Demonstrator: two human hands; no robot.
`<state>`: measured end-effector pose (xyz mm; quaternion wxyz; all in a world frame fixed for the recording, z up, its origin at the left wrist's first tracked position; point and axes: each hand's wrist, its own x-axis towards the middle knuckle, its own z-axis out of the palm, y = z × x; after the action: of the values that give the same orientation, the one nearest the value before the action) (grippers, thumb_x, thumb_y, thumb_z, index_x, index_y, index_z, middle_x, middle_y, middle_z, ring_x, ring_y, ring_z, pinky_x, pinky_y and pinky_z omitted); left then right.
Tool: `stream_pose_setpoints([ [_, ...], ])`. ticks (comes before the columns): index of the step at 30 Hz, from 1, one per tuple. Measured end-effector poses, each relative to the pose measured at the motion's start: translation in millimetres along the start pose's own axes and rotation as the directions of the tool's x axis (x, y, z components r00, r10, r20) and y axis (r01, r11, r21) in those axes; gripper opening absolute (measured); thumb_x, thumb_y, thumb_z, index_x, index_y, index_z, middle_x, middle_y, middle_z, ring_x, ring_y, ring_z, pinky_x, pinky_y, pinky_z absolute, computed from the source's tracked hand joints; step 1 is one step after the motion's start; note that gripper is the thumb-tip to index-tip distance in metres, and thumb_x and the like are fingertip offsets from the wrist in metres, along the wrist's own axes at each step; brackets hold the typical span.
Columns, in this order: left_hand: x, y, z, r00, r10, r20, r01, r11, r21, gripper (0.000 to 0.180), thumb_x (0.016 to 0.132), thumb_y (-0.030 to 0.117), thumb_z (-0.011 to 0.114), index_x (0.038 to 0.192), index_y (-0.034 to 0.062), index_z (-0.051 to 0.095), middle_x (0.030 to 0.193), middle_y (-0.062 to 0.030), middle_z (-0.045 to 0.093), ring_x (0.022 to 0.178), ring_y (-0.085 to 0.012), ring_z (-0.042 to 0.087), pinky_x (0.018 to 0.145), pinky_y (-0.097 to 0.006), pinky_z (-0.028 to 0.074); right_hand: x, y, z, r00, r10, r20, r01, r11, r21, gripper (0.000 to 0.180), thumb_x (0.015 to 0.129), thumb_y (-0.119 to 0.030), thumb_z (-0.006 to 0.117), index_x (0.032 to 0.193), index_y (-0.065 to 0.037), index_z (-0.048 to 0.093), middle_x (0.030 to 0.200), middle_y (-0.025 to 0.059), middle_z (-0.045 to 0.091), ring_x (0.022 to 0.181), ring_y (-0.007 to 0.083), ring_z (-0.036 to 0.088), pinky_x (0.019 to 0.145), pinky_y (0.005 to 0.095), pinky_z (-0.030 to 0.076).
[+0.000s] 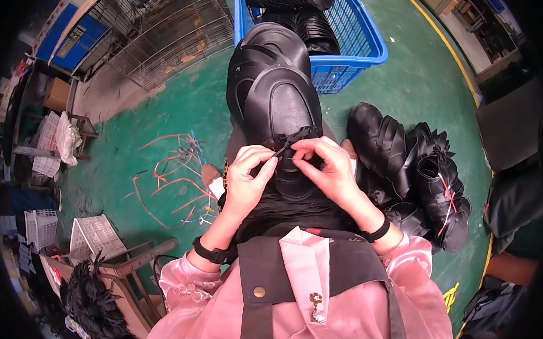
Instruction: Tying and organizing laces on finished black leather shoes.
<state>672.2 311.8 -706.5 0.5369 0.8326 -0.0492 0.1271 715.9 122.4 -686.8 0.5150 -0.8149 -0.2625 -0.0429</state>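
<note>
On my lap lies a stack of black leather shoe uppers [287, 108], toes pointing away from me. Black lace [291, 135] crosses the throat of the top upper. My left hand [250, 175] pinches one end of the lace between thumb and fingertips. Opposite it, my right hand [327, 170] closes thumb and forefinger on the other part of the lace. The two hands are a small gap apart, over the upper's opening. The fingertips partly hide the lace.
Ahead stands a blue plastic basket [351, 60] holding more black uppers. Bundles of uppers [382, 140] lie on the green floor to my right, one tied with red string [447, 193]. Loose red and blue strings [175, 183] are scattered left. A white crate [93, 239] stands further left.
</note>
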Motion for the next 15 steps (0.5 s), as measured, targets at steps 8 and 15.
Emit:
stream_pose_setpoints([
  [8,-3,-1,0,0.999,-0.031,0.017,0.032,0.998,-0.062,0.013,0.082,0.005,0.068,0.093,-0.0024,0.067,0.092,-0.0096,0.066,0.097,-0.0207,0.059,0.087,-0.031,0.045,3,1,6,0.998,-0.059,0.035,0.064,0.988,-0.142,0.028,0.070,-0.004,0.073,0.094,-0.010,0.058,0.075,-0.0021,0.063,0.066,0.0168,0.056,0.064,0.0316,0.043],
  [15,0,6,1,0.999,0.040,0.036,-0.041,0.998,0.040,0.014,0.080,0.006,0.069,0.092,0.0002,0.068,0.092,-0.0083,0.066,0.095,-0.0210,0.059,0.086,-0.032,0.046,1,3,10,0.999,-0.045,-0.004,0.044,0.989,-0.143,0.031,0.069,-0.005,0.074,0.094,-0.010,0.057,0.074,-0.0029,0.063,0.067,0.0169,0.057,0.064,0.0316,0.043],
])
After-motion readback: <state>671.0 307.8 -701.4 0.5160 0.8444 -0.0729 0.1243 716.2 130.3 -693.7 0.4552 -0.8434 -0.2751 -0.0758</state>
